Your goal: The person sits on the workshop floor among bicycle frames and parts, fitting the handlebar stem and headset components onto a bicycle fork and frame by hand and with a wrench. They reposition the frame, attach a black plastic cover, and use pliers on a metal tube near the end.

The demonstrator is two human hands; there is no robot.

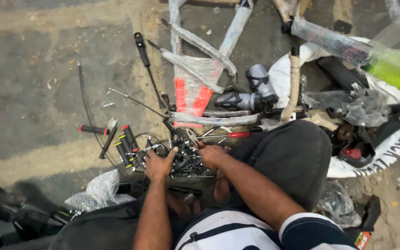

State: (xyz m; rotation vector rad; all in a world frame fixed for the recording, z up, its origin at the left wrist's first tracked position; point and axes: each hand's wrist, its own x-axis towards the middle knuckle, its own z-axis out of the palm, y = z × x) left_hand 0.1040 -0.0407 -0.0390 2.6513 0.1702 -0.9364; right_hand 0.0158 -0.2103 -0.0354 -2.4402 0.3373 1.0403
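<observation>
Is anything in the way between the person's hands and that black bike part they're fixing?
Nothing visible is. The left hand and the right hand both rest right on the black geared bike part, one at each side. The red-tipped black tools lie on the floor beside the left hand, not between.

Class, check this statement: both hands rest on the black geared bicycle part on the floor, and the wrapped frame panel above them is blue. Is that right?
Not quite. In the head view the left hand and right hand do rest on the black geared part, but the wrapped frame panel is red-orange, not blue.
</observation>
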